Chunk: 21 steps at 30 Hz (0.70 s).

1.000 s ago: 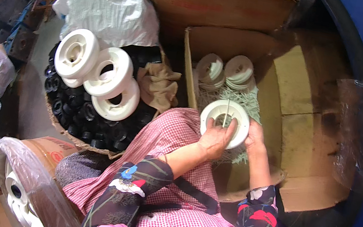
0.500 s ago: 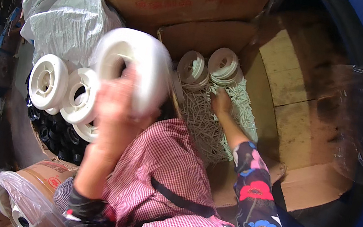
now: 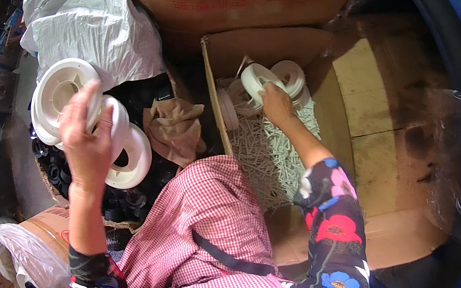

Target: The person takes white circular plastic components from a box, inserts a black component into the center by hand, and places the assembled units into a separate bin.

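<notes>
My left hand [image 3: 84, 146], fingers and thumb spread, at white rings [image 3: 49, 86] atop black parts [image 3: 56, 172] in left carton [image 3: 120, 224], can't tell if gripping; hands well apart; right carton [image 3: 212, 82] has white sticks [image 3: 263, 153], stacked rings [image 3: 299, 81], and my right hand [image 3: 278, 105] clamped on a tilted ring [image 3: 251, 80] there

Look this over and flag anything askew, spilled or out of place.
The brown cloth looks odd, a crumpled rag beside white spools and black parts. In the open carton, one pale ring seems tipped on edge against the left wall. Nothing looks plainly broken.
</notes>
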### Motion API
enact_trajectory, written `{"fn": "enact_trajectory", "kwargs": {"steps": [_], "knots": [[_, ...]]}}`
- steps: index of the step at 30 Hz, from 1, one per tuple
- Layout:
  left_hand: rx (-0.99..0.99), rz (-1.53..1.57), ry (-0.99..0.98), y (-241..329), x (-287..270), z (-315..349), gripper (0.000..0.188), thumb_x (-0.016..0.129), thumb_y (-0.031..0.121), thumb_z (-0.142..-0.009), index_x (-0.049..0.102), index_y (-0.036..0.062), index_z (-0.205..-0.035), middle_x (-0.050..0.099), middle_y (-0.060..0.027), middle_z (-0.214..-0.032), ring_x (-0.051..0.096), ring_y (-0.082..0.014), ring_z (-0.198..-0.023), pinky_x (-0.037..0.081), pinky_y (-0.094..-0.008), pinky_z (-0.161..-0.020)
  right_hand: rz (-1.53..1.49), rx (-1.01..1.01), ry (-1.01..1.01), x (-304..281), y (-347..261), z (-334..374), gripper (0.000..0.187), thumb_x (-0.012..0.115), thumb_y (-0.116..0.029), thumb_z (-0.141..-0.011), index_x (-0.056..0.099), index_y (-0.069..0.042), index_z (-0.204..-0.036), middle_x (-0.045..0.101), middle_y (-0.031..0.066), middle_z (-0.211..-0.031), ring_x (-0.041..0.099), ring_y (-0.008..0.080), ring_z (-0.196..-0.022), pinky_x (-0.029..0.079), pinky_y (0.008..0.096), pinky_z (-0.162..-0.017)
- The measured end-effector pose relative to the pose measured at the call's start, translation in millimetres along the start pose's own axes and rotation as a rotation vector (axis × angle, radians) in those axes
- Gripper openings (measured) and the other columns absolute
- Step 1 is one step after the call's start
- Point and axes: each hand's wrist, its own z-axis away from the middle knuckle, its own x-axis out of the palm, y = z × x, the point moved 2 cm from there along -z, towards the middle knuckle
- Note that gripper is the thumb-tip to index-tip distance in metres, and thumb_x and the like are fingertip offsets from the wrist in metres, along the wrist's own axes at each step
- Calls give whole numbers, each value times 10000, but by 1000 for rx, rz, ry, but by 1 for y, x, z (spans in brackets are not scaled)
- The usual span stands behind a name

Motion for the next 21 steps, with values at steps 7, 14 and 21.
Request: {"fn": "enact_trajectory", "kwargs": {"steps": [7, 14, 21], "knots": [[282, 390, -439, 130, 82, 66, 548, 773, 229, -691, 600, 89, -1191, 597, -119, -1189, 546, -297, -1116, 430, -419, -961, -1483, 629, -16, -66, 9, 43, 298, 511, -201, -950, 612, 68, -1028, 671, 137, -937, 653, 215, -826, 544, 357, -757], [352, 289, -594, 177, 122, 116, 985, 830, 308, -586, 333, 80, -1405, 462, -143, -1329, 435, -315, -1236, 261, -454, -1086, -1519, 656, -643, -81, -13, 66, 281, 491, -152, -966, 588, 75, -1100, 670, 166, -1002, 666, 222, -863, 566, 372, -790], [531, 315, -809, 181, 132, 129, 909, 771, 212, -617, 314, 16, -1378, 568, -92, -912, 595, -245, -902, 372, -404, -889, -1685, 804, -814, -52, 27, 98, 264, 504, -105, -943, 587, 83, -1108, 667, 174, -1029, 666, 221, -893, 560, 364, -811]]}}
